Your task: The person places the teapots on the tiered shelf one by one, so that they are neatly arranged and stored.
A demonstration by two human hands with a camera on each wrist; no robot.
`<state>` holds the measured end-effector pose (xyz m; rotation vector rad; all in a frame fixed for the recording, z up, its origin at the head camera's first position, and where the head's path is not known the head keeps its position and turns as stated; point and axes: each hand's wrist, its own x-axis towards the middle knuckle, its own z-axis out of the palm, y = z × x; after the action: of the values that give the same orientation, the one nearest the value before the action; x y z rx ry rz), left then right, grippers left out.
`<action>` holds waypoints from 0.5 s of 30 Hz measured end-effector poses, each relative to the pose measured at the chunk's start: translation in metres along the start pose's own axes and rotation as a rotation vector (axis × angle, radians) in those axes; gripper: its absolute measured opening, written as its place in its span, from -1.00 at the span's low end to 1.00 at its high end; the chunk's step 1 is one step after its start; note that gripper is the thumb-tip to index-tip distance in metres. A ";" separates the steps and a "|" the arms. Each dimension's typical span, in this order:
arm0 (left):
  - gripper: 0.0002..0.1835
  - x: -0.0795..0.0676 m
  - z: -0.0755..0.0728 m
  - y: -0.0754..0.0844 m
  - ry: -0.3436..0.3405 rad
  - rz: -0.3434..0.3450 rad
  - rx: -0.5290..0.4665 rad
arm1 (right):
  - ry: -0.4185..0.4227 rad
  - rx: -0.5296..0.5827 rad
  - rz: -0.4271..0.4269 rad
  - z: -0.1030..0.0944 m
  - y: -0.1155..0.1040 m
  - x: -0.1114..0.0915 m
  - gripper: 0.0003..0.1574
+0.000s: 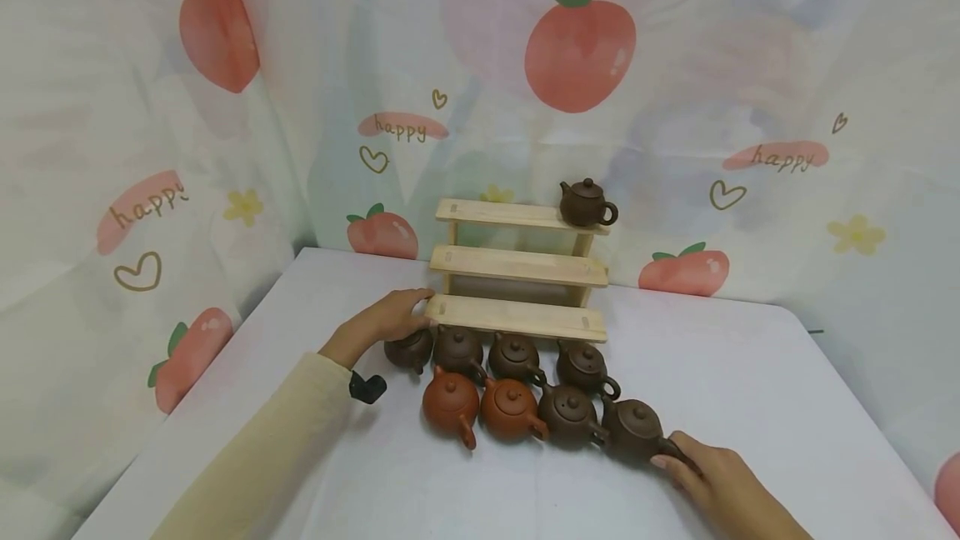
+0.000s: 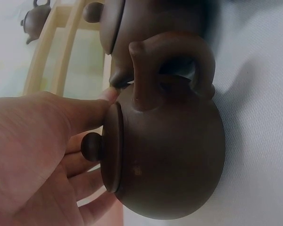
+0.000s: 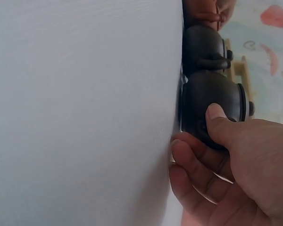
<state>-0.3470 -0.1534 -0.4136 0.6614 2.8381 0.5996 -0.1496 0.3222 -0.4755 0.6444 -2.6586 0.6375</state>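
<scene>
Your right hand [image 1: 726, 477] pinched end pot [image 1: 632, 430] by handle [image 1: 669, 446]; left hand [image 1: 392, 315] at rack [image 1: 516, 317], hold unclear. Likely arranging; next move needed level grip.

White table [image 1: 750, 373], brown and orange teapots [image 1: 451, 404], wooden three-tier rack [image 1: 517, 265], dark teapot [image 1: 583, 207] on its top tier

Looks like a staged tabletop set; room type beyond can't be told. Fabric backdrop [image 1: 495, 40], printed with red fruit, hearts and "happy", closes off the white-covered surface [image 1: 525, 494] along left and far edges, wrinkles visible.
</scene>
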 end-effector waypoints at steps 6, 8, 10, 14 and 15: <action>-0.33 0.000 0.000 0.001 0.002 0.001 0.003 | -0.026 0.003 0.041 -0.007 0.003 0.000 -0.49; -0.33 0.000 0.000 0.001 0.002 0.000 0.000 | -0.029 0.012 0.038 -0.010 0.003 0.001 -0.51; -0.33 0.000 0.000 0.001 -0.001 0.000 -0.003 | -0.031 0.031 0.034 -0.013 0.003 0.004 -0.54; -0.33 0.000 0.000 0.000 -0.004 -0.006 -0.008 | -0.039 0.082 0.020 -0.020 -0.001 0.012 -0.63; -0.33 0.001 0.000 0.000 -0.004 -0.006 -0.008 | -0.041 0.088 0.020 -0.022 -0.002 0.016 -0.63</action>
<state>-0.3475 -0.1531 -0.4140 0.6514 2.8314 0.6083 -0.1573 0.3261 -0.4500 0.6624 -2.6899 0.7581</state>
